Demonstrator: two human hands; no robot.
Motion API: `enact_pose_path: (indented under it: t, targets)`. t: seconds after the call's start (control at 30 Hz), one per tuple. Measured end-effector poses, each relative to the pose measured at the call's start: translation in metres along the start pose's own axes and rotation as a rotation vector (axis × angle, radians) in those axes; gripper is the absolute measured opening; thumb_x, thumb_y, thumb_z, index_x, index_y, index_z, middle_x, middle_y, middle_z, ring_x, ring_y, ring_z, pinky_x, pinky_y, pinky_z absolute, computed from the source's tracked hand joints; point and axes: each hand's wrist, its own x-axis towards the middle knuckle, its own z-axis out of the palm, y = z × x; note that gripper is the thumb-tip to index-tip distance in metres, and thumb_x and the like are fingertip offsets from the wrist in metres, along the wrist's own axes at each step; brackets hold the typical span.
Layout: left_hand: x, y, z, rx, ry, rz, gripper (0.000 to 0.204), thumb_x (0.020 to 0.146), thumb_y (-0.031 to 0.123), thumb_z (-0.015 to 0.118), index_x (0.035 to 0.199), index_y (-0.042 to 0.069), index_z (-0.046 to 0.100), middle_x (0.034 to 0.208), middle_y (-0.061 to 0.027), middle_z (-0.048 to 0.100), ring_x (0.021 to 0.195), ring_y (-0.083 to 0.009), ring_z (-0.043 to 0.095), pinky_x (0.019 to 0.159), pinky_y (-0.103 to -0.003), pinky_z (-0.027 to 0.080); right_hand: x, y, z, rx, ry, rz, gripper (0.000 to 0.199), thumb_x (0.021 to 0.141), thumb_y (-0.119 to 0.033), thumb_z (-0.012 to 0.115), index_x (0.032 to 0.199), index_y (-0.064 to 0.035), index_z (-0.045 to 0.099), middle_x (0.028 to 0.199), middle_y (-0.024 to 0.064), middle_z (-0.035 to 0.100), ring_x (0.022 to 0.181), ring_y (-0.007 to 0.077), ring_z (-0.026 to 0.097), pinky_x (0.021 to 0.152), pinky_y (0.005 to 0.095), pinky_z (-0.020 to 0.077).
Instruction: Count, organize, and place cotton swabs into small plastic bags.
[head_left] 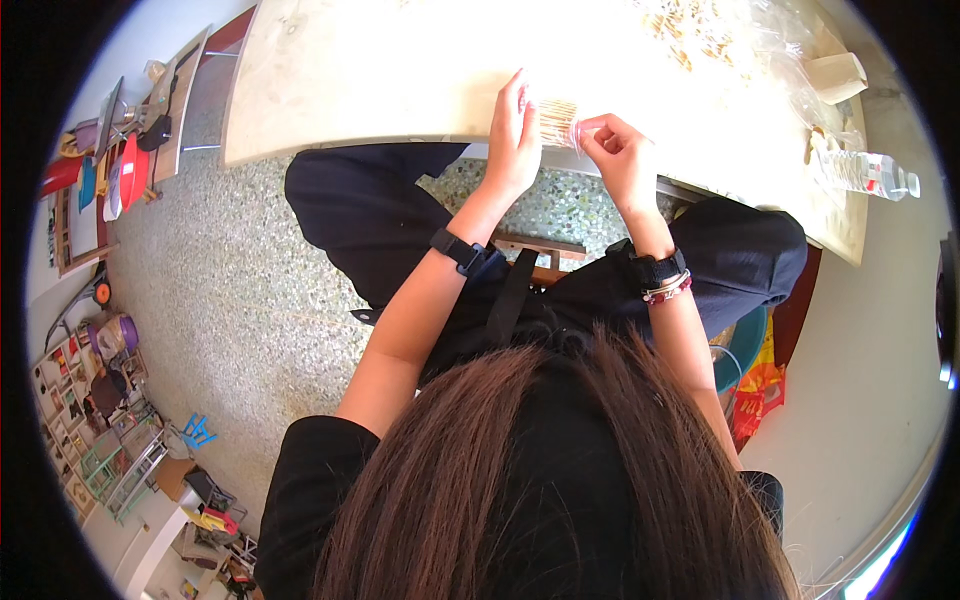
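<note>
Just over the table's near edge I hold a small clear pack of thin wooden sticks between my two hands. The sticks lie side by side, pale yellow, and a pinkish tint shows at the pack's ends. My left hand has the left end between its thumb and fairly straight fingers. At the right end, the thumb and fingertips of my right hand pinch the clear wrapping. What kind of sticks they are is too small to tell.
More loose sticks are spread over the far right of the pale table. Clear plastic bags and a water bottle lie near its right edge. Under the table, a teal bucket stands beside a red and yellow bag.
</note>
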Motion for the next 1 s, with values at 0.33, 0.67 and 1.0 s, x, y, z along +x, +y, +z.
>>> enact_pose_path:
  t: [0.33,0.67,1.0]
  targets:
    - [-0.0006,0.0013,-0.0007,-0.001,0.0,-0.003,0.038,0.094,0.012,0.04,0.129,-0.001,0.034,0.123,-0.0193,0.044,0.115,-0.0275,0.046,0.098,-0.035,0.036,-0.0065,-0.0063,-0.0002,-0.093,0.053,-0.112,0.013,0.078,-0.017,0.067,0.088,-0.0095,0.067,0.061,0.0052,0.055,0.052,0.0132,0.049,0.05,0.0261,0.0411]
    - [-0.0009,0.0036,-0.0011,0.027,-0.003,-0.014,0.039,0.094,0.013,0.041,0.13,-0.001,0.034,0.123,-0.0193,0.044,0.114,-0.0268,0.046,0.098,-0.034,0.036,-0.0093,-0.0036,0.001,-0.172,0.08,-0.192,0.015,0.077,-0.019,0.066,0.091,-0.0118,0.067,0.065,0.0058,0.058,0.054,0.016,0.054,0.052,0.0276,0.0434]
    - [-0.0009,0.0012,-0.0012,0.02,-0.001,0.004,0.039,0.094,0.011,0.041,0.13,-0.001,0.033,0.123,-0.0193,0.044,0.115,-0.0269,0.046,0.098,-0.034,0.036,-0.0095,-0.005,0.0008,-0.19,0.049,-0.171,0.016,0.077,-0.02,0.066,0.092,-0.0125,0.066,0.066,0.0059,0.058,0.055,0.0169,0.055,0.052,0.028,0.0441]
